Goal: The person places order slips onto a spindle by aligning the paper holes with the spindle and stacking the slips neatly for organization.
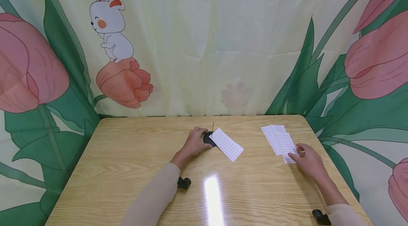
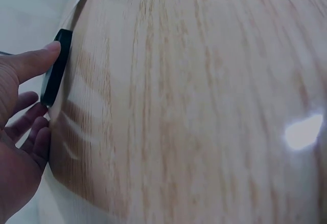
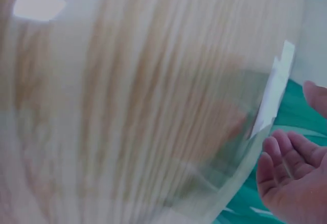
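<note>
Near the table's middle stands a bill spike (image 1: 208, 139), a round black base with a thin upright rod. My left hand (image 1: 195, 141) holds its base at the left side; in the left wrist view the thumb (image 2: 38, 63) lies against the black disc (image 2: 57, 68) and fingers are at its lower edge. One lined white paper slip (image 1: 227, 145) has its upper left corner at the rod and slants to the right. Over at the right, several overlapping lined slips (image 1: 277, 141) lie on the table. My right hand (image 1: 308, 160) is at their right edge, fingers loosely bent, thumb apart.
The wood-grain table (image 1: 134, 148) has a glossy surface with a bright light reflection (image 1: 213, 197). Behind it hangs a curtain (image 1: 191, 41) printed with tulips and a rabbit. Small black devices (image 1: 183, 183) sit at both wrists.
</note>
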### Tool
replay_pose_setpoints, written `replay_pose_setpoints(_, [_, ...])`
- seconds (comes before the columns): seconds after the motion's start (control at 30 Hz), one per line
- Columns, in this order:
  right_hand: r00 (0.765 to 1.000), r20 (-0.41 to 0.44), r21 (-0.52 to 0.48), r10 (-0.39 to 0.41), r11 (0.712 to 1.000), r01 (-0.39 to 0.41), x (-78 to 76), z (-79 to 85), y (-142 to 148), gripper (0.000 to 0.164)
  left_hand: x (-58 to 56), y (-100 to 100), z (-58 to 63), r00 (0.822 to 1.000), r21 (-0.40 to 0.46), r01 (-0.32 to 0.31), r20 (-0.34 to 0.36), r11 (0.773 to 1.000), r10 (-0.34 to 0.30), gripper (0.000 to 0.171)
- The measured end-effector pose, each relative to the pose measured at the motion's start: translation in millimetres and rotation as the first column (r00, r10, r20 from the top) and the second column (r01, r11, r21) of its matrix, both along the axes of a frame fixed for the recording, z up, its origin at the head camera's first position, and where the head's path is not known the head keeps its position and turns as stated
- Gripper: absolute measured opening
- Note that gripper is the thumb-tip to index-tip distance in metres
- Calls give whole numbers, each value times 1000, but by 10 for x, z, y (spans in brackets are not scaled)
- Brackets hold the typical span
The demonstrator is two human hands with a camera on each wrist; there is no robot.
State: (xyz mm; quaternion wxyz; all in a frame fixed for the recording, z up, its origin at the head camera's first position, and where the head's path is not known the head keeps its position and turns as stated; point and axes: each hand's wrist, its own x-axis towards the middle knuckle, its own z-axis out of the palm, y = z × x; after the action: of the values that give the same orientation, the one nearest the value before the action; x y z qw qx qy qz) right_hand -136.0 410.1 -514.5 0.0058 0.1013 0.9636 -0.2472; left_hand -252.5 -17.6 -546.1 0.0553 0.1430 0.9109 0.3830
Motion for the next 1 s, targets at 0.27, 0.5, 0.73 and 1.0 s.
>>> replay_pose_setpoints(0.27, [997,51,4,-50,999,50,30,-32,95,73,-4,17,-4,1000,1,2,-2,1000,-2,67])
replay_pose_setpoints(0.5, [993,91,13,-74,997,73,60,-36,99,70,-10,12,-18,1000,-9,5,2,1000,-5,64])
replay_pose_setpoints(0.73, [994,81,41,-73,997,70,54,-70,56,56,3,4,-39,999,-13,-27,26,1000,27,64])
replay_pose_setpoints(1.0, [988,79,18,-131,991,130,28,-77,79,42,-5,24,-29,999,-4,-25,27,1000,25,64])
